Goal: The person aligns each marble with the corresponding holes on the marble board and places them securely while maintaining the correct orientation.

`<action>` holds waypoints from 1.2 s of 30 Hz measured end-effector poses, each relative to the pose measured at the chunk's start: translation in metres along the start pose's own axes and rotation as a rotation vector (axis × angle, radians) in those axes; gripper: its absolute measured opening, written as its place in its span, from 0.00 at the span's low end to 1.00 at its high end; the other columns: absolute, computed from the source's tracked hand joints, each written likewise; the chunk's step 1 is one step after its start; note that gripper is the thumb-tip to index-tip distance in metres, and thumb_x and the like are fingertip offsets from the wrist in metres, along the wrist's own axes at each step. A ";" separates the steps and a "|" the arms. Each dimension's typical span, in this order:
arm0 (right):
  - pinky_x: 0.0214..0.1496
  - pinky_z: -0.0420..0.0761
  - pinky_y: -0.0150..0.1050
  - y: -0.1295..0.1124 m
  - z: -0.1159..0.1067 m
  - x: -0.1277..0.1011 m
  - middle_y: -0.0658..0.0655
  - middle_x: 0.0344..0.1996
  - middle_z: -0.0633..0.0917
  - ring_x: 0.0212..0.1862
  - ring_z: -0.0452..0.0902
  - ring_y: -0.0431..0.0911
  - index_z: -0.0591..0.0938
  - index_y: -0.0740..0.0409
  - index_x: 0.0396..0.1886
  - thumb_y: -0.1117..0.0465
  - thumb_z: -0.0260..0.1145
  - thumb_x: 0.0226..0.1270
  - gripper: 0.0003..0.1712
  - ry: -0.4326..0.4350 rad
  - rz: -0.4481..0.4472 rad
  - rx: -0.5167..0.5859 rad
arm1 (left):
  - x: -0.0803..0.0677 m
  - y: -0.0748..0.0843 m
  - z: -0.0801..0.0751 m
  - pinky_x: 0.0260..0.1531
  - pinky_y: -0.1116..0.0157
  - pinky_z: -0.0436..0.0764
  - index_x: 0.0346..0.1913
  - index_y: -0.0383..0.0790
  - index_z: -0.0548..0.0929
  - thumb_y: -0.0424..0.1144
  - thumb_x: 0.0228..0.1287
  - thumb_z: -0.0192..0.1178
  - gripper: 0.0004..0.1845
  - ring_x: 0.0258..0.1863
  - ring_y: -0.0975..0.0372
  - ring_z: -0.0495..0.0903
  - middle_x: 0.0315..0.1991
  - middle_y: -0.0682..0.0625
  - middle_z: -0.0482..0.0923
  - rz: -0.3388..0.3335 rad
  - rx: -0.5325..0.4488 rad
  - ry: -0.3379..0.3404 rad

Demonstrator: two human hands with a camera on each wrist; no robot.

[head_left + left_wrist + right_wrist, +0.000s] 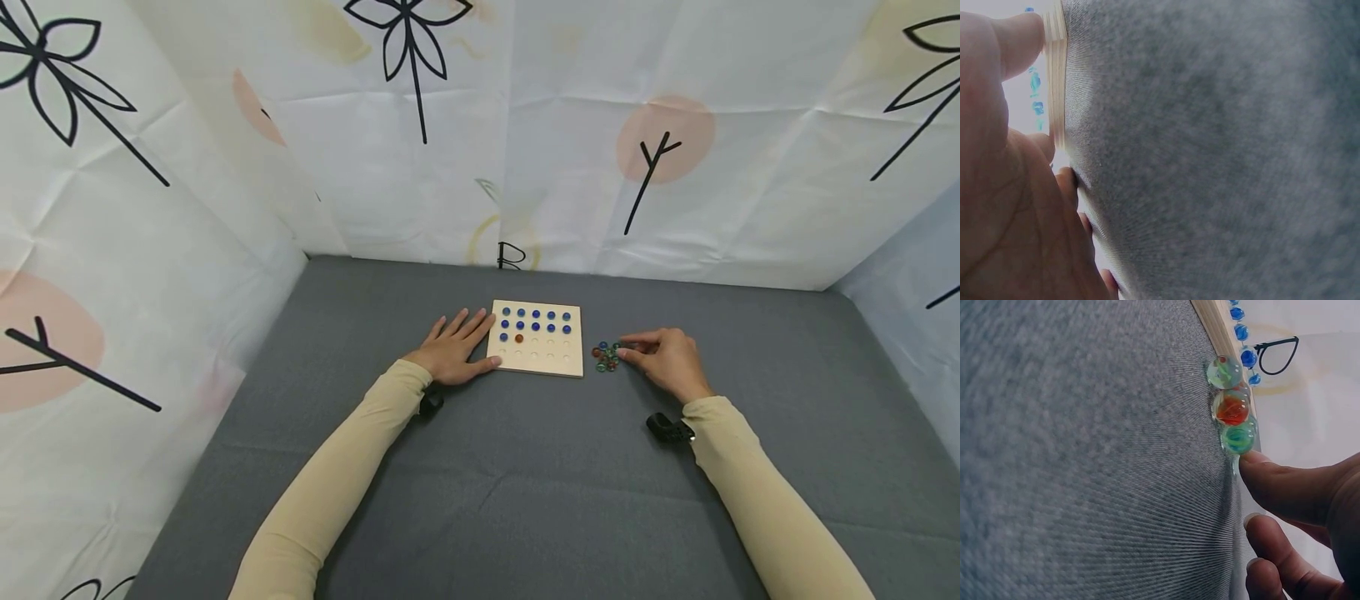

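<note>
A pale wooden board with rows of round hollows lies on the grey cloth. Blue marbles fill its two far rows; another blue one and an orange-red marble sit at the left of the third row. My left hand lies with fingers spread at the board's left edge, thumb on its near corner. Right of the board is a small cluster of glass marbles, green, red and blue. My right hand has thumb and index fingertips at the cluster's right side; I cannot tell whether a marble is between them.
Grey cloth covers the table. White patterned fabric hangs behind and along both sides. A dark wrist device is worn at the right wrist, and another at the left.
</note>
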State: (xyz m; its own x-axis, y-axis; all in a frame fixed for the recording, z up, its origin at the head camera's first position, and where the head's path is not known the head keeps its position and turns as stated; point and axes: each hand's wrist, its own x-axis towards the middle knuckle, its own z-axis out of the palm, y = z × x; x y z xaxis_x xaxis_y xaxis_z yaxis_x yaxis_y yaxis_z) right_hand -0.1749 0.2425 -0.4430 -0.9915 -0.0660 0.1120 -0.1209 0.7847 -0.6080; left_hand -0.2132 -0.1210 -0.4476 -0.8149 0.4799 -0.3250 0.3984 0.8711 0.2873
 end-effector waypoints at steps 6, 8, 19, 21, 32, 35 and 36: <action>0.27 0.71 0.40 0.000 0.002 0.002 0.58 0.28 0.85 0.28 0.76 0.48 0.90 0.66 0.47 0.60 0.74 0.66 0.15 -0.018 0.001 0.005 | -0.001 0.000 0.000 0.77 0.48 0.31 0.83 0.55 0.36 0.70 0.75 0.39 0.45 0.81 0.55 0.30 0.83 0.54 0.33 0.001 -0.002 0.000; 0.28 0.71 0.40 0.000 0.002 0.003 0.57 0.28 0.85 0.28 0.76 0.48 0.90 0.66 0.47 0.60 0.74 0.66 0.15 -0.023 0.001 0.005 | -0.002 0.001 -0.001 0.77 0.47 0.31 0.83 0.54 0.37 0.70 0.76 0.40 0.45 0.81 0.55 0.30 0.83 0.53 0.33 0.004 -0.003 0.002; 0.27 0.71 0.40 0.000 0.003 0.005 0.58 0.27 0.85 0.27 0.76 0.48 0.90 0.66 0.47 0.61 0.74 0.66 0.14 -0.030 -0.012 0.002 | -0.001 0.000 0.000 0.77 0.48 0.31 0.83 0.54 0.37 0.69 0.76 0.40 0.45 0.81 0.55 0.30 0.83 0.53 0.33 0.007 -0.006 0.005; 0.27 0.71 0.40 -0.001 0.003 0.005 0.58 0.27 0.85 0.27 0.76 0.48 0.90 0.66 0.47 0.61 0.74 0.66 0.14 -0.030 -0.009 0.006 | 0.001 -0.001 0.001 0.77 0.48 0.30 0.83 0.54 0.37 0.69 0.76 0.40 0.45 0.81 0.55 0.29 0.83 0.53 0.33 0.007 -0.018 0.004; 0.25 0.71 0.40 0.000 0.004 0.006 0.57 0.25 0.87 0.26 0.76 0.47 0.90 0.66 0.46 0.60 0.74 0.67 0.15 -0.027 -0.005 0.020 | 0.010 -0.010 0.011 0.76 0.48 0.28 0.83 0.57 0.37 0.71 0.74 0.41 0.45 0.81 0.56 0.29 0.83 0.55 0.33 0.011 -0.044 0.028; 0.24 0.70 0.39 0.000 0.003 0.006 0.58 0.25 0.87 0.25 0.75 0.45 0.90 0.66 0.47 0.59 0.74 0.67 0.15 -0.019 -0.014 0.024 | 0.009 -0.009 0.010 0.76 0.49 0.28 0.83 0.57 0.37 0.71 0.74 0.42 0.45 0.81 0.57 0.29 0.83 0.55 0.33 0.007 -0.052 0.019; 0.23 0.71 0.39 0.000 0.002 0.006 0.58 0.25 0.87 0.24 0.75 0.45 0.90 0.67 0.47 0.59 0.74 0.67 0.15 -0.016 -0.019 0.025 | 0.009 -0.009 0.010 0.76 0.49 0.28 0.83 0.57 0.37 0.71 0.74 0.42 0.45 0.81 0.57 0.29 0.83 0.55 0.32 0.005 -0.053 0.017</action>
State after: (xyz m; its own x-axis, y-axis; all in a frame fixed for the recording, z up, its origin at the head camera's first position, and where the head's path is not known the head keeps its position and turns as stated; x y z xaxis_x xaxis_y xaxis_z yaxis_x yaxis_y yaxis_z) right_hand -0.1809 0.2402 -0.4439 -0.9897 -0.0904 0.1114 -0.1405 0.7678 -0.6251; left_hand -0.2200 -0.1233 -0.4619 -0.8202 0.4818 -0.3085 0.3795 0.8617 0.3367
